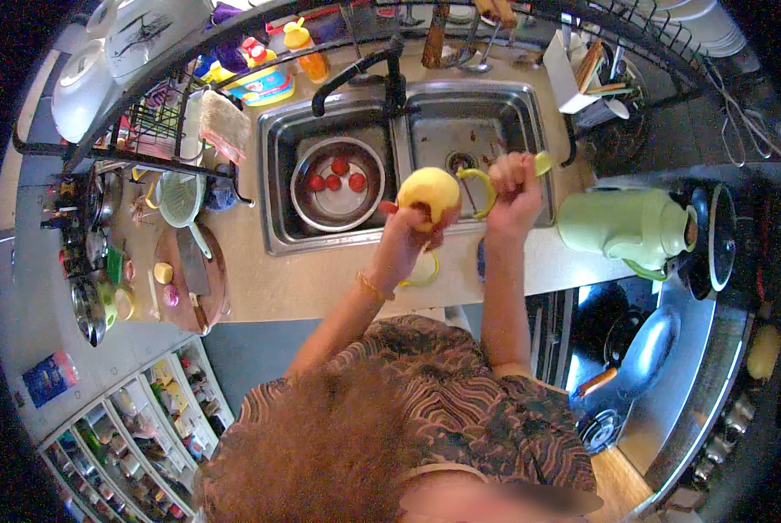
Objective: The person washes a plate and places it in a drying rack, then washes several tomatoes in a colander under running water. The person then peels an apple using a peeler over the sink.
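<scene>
My left hand holds up a partly peeled, yellow-fleshed round fruit over the front of the sink. Reddish skin remains on its lower side. My right hand grips a yellow-green peeler; its handle end sticks out to the right of my fist. The peeler's curved head points left at the fruit, a small gap apart from it. Behind my left wrist, a thin yellow-green curved edge shows on the counter, mostly hidden. In the left sink basin, a steel bowl contains several small red round fruits.
A black faucet rises behind the double sink. To the right lies a pale green thermos jug. At left, a round cutting board bears a cleaver. A black rack arches overhead.
</scene>
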A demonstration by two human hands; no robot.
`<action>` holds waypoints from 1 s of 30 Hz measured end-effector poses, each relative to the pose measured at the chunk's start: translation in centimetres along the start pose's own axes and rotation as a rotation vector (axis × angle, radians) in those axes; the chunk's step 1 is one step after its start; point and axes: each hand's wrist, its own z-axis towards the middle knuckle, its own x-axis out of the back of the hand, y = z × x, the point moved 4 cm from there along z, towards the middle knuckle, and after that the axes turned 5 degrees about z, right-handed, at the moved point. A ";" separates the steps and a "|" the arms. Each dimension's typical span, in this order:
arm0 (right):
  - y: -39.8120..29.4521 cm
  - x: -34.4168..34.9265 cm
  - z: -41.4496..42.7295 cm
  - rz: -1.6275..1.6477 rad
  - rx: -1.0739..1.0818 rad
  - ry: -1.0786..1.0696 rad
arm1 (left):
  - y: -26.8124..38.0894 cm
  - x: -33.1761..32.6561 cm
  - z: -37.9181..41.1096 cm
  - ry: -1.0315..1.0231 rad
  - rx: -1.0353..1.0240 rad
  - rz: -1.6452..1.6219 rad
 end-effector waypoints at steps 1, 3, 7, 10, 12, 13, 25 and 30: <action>-0.3 -2.6 -0.9 0.000 -0.020 0.012 | -0.7 1.6 0.3 0.079 0.011 0.015; -0.2 -6.9 -2.1 -0.010 -0.041 0.012 | -1.0 1.6 0.6 0.101 0.026 0.036; 1.6 -6.0 -2.5 -0.054 -0.074 -0.048 | -1.9 0.0 0.7 0.184 -0.034 -0.019; 1.8 -4.6 -2.4 0.002 -0.066 -0.010 | -2.4 0.9 1.1 0.093 -0.044 -0.018; 1.0 -4.2 -2.1 -0.013 -0.001 -0.009 | -2.5 1.3 0.9 0.087 -0.050 -0.065; -0.1 -4.3 -1.8 -0.037 0.058 -0.017 | -2.0 1.4 0.9 0.135 -0.111 -0.019; -0.1 -0.5 0.5 -0.066 0.130 0.008 | -1.7 -0.2 0.5 0.078 -0.151 0.030; 1.1 -5.4 -1.8 -0.088 0.012 -0.038 | -2.3 0.6 1.2 0.089 -0.088 -0.128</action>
